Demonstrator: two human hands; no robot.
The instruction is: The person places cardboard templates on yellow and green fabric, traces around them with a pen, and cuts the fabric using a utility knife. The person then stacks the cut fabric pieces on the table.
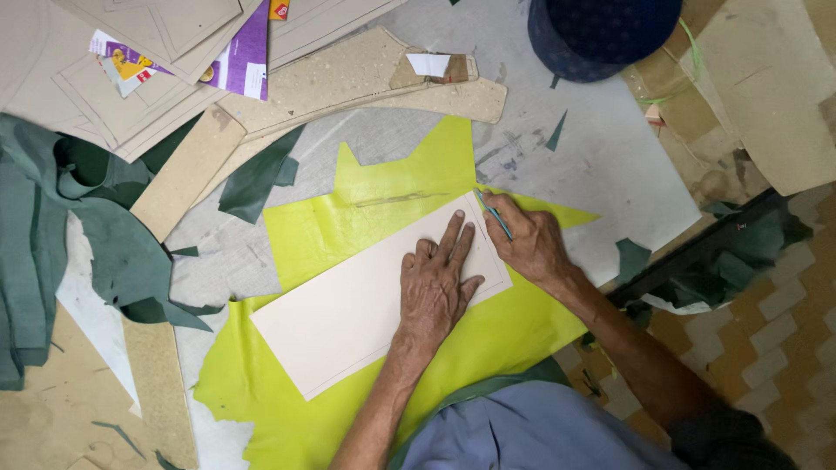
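The left hand (435, 287) lies flat with fingers spread on the pale card template (348, 318), which sits on the yellow-green sheet (383, 209) on the table (601, 165). The right hand (531, 244) is closed around a thin teal pen (494, 214), its tip at the template's far corner. A clean line seems to call for firm, even pressure on the card and the pen tip tight against its edge.

Single head cam, looking straight down at worktop (601, 165) from close above; no 2nd view.
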